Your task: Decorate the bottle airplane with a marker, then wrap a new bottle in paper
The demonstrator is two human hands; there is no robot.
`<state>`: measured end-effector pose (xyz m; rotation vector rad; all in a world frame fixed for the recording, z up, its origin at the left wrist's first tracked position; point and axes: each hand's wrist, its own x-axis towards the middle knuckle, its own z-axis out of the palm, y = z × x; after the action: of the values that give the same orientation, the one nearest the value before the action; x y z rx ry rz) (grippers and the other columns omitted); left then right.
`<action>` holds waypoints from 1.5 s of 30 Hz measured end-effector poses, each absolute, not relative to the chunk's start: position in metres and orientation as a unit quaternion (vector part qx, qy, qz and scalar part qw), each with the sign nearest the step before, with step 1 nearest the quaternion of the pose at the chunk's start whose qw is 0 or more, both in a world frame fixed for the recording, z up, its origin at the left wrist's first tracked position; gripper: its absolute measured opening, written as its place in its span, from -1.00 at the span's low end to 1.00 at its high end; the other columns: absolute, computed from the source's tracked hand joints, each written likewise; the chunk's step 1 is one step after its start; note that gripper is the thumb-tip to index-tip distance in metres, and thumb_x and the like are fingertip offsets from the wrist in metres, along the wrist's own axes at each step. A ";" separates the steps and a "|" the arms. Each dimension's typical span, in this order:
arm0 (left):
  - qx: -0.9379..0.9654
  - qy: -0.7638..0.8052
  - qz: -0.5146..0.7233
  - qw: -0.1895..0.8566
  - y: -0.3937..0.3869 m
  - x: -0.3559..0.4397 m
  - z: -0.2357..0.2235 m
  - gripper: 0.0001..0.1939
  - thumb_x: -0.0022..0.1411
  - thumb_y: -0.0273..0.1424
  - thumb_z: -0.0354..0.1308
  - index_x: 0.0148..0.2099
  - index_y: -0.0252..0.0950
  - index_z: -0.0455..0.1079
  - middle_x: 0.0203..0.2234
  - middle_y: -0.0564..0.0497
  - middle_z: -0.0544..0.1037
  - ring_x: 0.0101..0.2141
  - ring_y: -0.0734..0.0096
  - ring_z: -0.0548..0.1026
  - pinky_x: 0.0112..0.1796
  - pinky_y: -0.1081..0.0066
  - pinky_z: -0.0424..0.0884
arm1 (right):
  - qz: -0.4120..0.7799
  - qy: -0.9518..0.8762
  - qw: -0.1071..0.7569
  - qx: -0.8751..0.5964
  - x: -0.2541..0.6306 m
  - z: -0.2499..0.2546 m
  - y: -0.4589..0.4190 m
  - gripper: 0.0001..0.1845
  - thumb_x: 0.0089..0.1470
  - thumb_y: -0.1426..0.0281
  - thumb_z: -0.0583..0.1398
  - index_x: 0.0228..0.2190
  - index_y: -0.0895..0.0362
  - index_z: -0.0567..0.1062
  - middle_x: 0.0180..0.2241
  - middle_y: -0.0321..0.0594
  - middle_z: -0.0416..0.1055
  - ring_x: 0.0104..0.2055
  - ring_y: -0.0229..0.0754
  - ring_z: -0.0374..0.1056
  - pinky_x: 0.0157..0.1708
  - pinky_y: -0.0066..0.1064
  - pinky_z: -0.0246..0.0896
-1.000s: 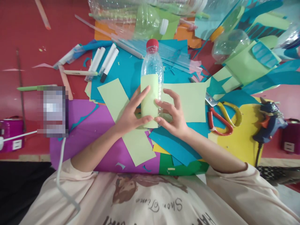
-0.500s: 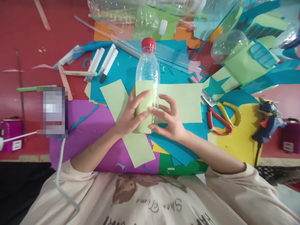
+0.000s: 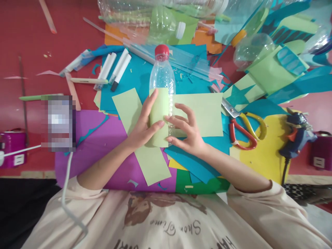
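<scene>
A clear plastic bottle (image 3: 162, 73) with a red cap (image 3: 162, 52) lies in front of me, its cap pointing away. Pale green paper (image 3: 159, 107) covers the left part of its body, its edge running lengthwise along the bottle. My left hand (image 3: 144, 124) grips the papered left side, thumb across the front and index finger along it; its other fingers are hidden. Curved round the right side is my right hand (image 3: 188, 129), with spread fingertips touching the bottle near the paper's edge. A wide pale green sheet (image 3: 204, 114) extends right from under the bottle. Another strip (image 3: 153, 166) passes beneath it diagonally.
Scissors (image 3: 243, 129) with red and yellow handles and a dark blue glue gun (image 3: 295, 135) are at right. White markers (image 3: 120, 72) lie at upper left, a pixelated device (image 3: 60, 123) at left. More plastic bottles (image 3: 166, 24) and clear glue sticks (image 3: 192, 62) lie farther back.
The bottle has shifted slightly left and towards me. My left index finger has moved from the paper's front to its upper left edge. The right hand has hardly moved.
</scene>
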<state>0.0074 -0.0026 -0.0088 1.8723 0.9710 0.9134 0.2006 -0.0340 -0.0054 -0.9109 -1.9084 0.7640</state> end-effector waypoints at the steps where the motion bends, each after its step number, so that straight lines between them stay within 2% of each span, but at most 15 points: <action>1: 0.739 0.388 0.365 0.412 -0.003 0.008 -0.008 -0.28 0.30 0.07 -0.03 0.37 0.29 -0.30 0.40 0.27 -0.14 0.39 0.11 -0.12 0.37 -0.04 -0.09 | 0.310 -0.765 0.426 -0.369 0.201 -0.005 -0.034 -0.48 0.18 0.10 0.14 0.15 -0.13 0.28 0.19 -0.07 0.02 0.26 0.16 0.20 -0.06 0.00 0.53; 3: 0.733 0.393 0.367 0.416 -0.004 0.009 -0.007 -0.28 0.30 0.08 -0.03 0.38 0.28 -0.30 0.40 0.27 -0.14 0.39 0.13 -0.12 0.37 -0.01 -0.05 | 0.315 -0.766 0.415 -0.375 0.201 -0.005 -0.034 -0.48 0.18 0.09 0.13 0.15 -0.13 0.28 0.19 -0.07 0.02 0.23 0.16 0.22 -0.08 0.00 0.54; 8: 0.730 0.391 0.367 0.423 -0.005 0.010 -0.005 -0.25 0.29 0.09 -0.04 0.39 0.25 -0.32 0.41 0.26 -0.17 0.39 0.13 -0.12 0.36 0.00 0.00 | 0.297 -0.762 0.426 -0.386 0.201 -0.004 -0.035 -0.49 0.18 0.06 0.12 0.14 -0.13 0.30 0.18 -0.11 0.05 0.25 0.13 0.21 0.06 0.03 0.45; 12: 0.729 0.394 0.370 0.419 -0.006 0.012 -0.006 -0.25 0.29 0.10 -0.05 0.39 0.26 -0.33 0.41 0.28 -0.19 0.39 0.14 -0.12 0.37 0.00 0.00 | 0.295 -0.762 0.428 -0.386 0.201 -0.003 -0.034 -0.49 0.19 0.09 0.13 0.14 -0.10 0.31 0.19 -0.11 0.07 0.21 0.09 0.27 0.08 -0.02 0.43; 17: 0.729 0.404 0.373 0.408 -0.004 0.011 -0.010 -0.23 0.27 0.13 -0.05 0.40 0.20 -0.30 0.41 0.19 -0.15 0.39 0.08 -0.10 0.35 -0.04 0.03 | 0.285 -0.768 0.415 -0.396 0.202 -0.004 -0.033 -0.48 0.20 0.05 0.10 0.14 -0.08 0.33 0.20 -0.10 0.12 0.27 0.08 0.19 0.15 0.03 0.34; 23: 0.722 0.405 0.380 0.412 -0.003 0.011 -0.012 -0.20 0.25 0.15 -0.04 0.39 0.24 -0.34 0.41 0.26 -0.18 0.39 0.13 -0.11 0.35 0.04 0.05 | 0.293 -0.760 0.426 -0.393 0.201 -0.005 -0.033 -0.47 0.18 0.04 0.12 0.13 -0.07 0.35 0.17 -0.08 0.13 0.20 0.05 0.28 0.12 0.01 0.39; 29: 0.719 0.400 0.386 0.417 -0.006 0.011 -0.009 -0.33 0.35 0.04 -0.11 0.39 0.28 -0.32 0.40 0.34 -0.16 0.39 0.17 -0.13 0.37 0.04 -0.01 | 0.280 -0.765 0.435 -0.383 0.201 -0.004 -0.033 -0.49 0.19 0.06 0.11 0.11 0.00 0.37 0.14 -0.04 0.13 0.16 0.03 0.32 0.06 -0.02 0.44; 38: 0.722 0.405 0.369 0.421 -0.007 0.011 -0.010 -0.33 0.36 0.03 -0.14 0.39 0.26 -0.37 0.40 0.39 -0.24 0.40 0.25 -0.16 0.39 0.13 -0.05 | 0.299 -0.758 0.459 -0.354 0.201 -0.005 -0.031 -0.48 0.16 0.14 0.18 0.13 -0.02 0.35 0.14 -0.07 0.11 0.22 0.05 0.25 0.10 -0.07 0.42; 45: 0.648 0.412 0.407 0.494 -0.011 0.015 -0.003 -0.26 0.32 -0.02 0.03 0.40 0.23 -0.28 0.40 0.42 -0.30 0.41 0.17 -0.32 0.39 0.19 -0.16 | 0.287 -0.766 0.446 -0.362 0.202 -0.006 -0.032 -0.48 0.18 0.09 0.15 0.12 -0.01 0.36 0.15 -0.07 0.11 0.24 0.09 0.23 0.12 -0.01 0.39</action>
<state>0.0146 -0.0112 -0.0030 1.5707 0.9996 0.9876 0.2020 -0.0317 -0.0061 -0.8974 -1.8976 0.7110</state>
